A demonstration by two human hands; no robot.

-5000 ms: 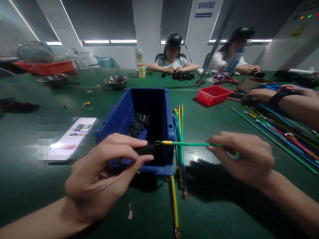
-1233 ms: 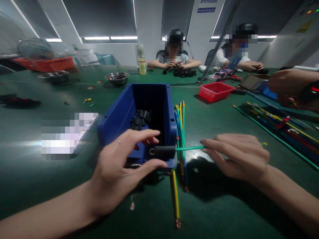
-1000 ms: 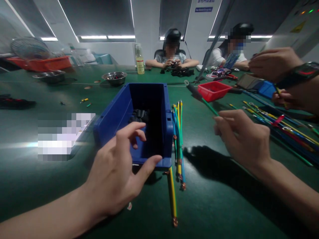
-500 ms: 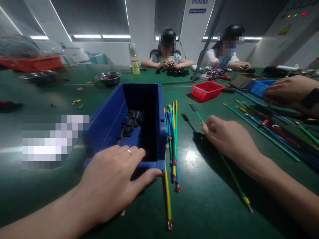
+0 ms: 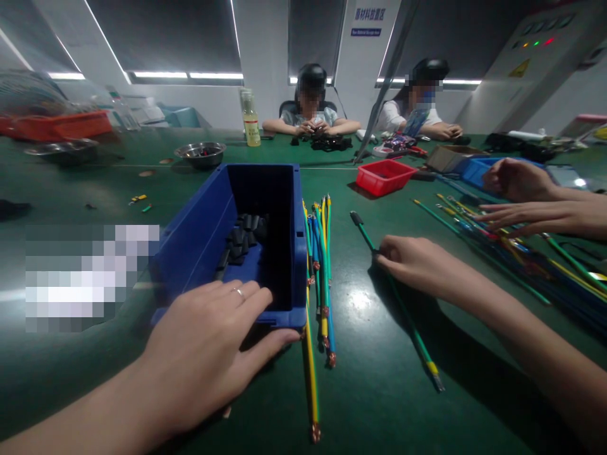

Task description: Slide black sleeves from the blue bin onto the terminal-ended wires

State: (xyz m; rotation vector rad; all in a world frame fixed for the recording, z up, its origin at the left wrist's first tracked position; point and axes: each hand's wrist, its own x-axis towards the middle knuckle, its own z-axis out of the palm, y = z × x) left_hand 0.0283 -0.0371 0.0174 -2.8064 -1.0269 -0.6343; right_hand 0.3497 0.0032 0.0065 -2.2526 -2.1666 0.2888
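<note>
Left hand (image 5: pixel 208 354): resting on the near rim of the blue bin (image 5: pixel 190 243), fingers spread and reaching over the edge, thumb lying along the front wall; gripping nothing.
Right hand (image 5: pixel 417 268): lying low on the green table (image 5: pixel 71 189), fingers loosely curled over the green wire (image 5: pixel 403 309); whether pinching or merely covering it, not possible to tell.
Green wire: lying flat on the table to the right of the bin, running diagonally; far end wearing a black sleeve (image 5: pixel 355 218), near end showing a yellow band and a metal tip (image 5: pixel 435 376).
Black sleeves (image 5: pixel 241 235): piled loose inside the blue bin, towards its left inner wall.
Wire bundle (image 5: pixel 320 272): lying just beside the bin's right wall, mixing yellow, blue and green strands, tips pointing towards the wearer.
Another person's hands (image 5: pixel 516 199): resting at far right on a spread of coloured wires (image 5: pixel 535 253).
Red tray (image 5: pixel 385 175): sitting beyond the green wire.
Steel bowl (image 5: pixel 200 152) and bottle (image 5: pixel 250 120): standing farther back.
</note>
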